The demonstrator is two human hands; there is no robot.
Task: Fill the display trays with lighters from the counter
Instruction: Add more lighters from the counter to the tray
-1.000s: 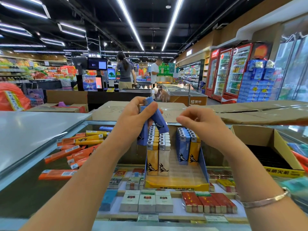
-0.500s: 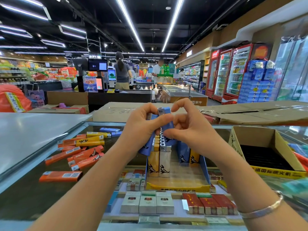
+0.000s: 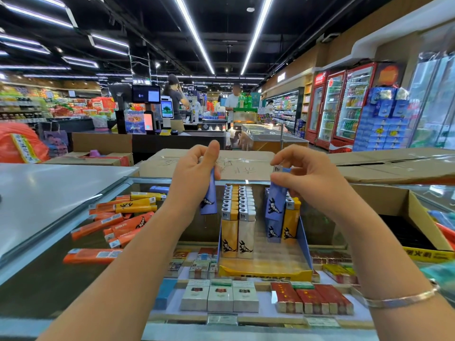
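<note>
Where hands met — now apart, right hand (image 3: 312, 183) gripping blue lighter (image 3: 277, 200).

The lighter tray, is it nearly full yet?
Not yet. Two full rows stand on the left of the display tray, and a short blue and yellow stack on the right. The left hand and right hand each hold a blue lighter. Many orange and yellow lighters still lie on the counter.
</note>
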